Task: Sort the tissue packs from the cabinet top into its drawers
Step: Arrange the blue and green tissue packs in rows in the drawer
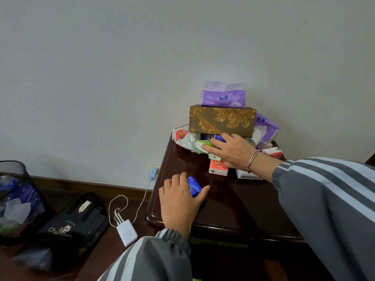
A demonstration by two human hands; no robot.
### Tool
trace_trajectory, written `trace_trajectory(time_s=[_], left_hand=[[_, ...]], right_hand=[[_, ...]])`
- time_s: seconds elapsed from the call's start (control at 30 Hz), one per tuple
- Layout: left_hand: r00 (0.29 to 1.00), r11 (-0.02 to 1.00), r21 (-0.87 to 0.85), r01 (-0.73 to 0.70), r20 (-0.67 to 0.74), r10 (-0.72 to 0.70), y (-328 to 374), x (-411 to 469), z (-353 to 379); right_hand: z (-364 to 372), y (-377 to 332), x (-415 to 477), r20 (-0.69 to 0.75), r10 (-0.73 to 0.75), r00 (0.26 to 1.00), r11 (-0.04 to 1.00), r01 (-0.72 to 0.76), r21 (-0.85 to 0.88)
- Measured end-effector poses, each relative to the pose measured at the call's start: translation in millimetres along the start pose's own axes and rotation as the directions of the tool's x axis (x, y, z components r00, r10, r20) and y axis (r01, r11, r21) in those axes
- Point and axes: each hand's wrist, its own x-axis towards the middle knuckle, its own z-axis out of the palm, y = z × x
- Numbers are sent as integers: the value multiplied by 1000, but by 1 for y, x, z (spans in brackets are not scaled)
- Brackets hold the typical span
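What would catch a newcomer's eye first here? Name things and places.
First, against the wall at the back of the dark cabinet top: a purple tissue pack on a gold-patterned box, small packs heaped below. Next, the left grip holds a blue pack near the front, while the right grip lies on a green pack in the heap.

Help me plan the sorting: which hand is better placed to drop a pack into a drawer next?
Left. The left hand grips the blue pack near the cabinet front edge; the right hand just touches the pile farther back.
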Motion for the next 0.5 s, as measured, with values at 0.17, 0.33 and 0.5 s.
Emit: trace_trajectory(time_s=[0.17, 0.33, 0.5], left_hand=[[998, 999, 27, -32, 60, 31, -3, 2, -1], [998, 997, 66, -27, 52, 23, -1, 2, -1], [999, 998, 55, -21, 49, 18, -2, 3, -2]], right_hand=[[-10, 6, -13, -100, 4, 995, 995, 5, 98], [-14, 6, -26, 12, 11, 1000, 984, -13, 179], [-15, 10, -23, 56, 48, 997, 976, -59, 211]])
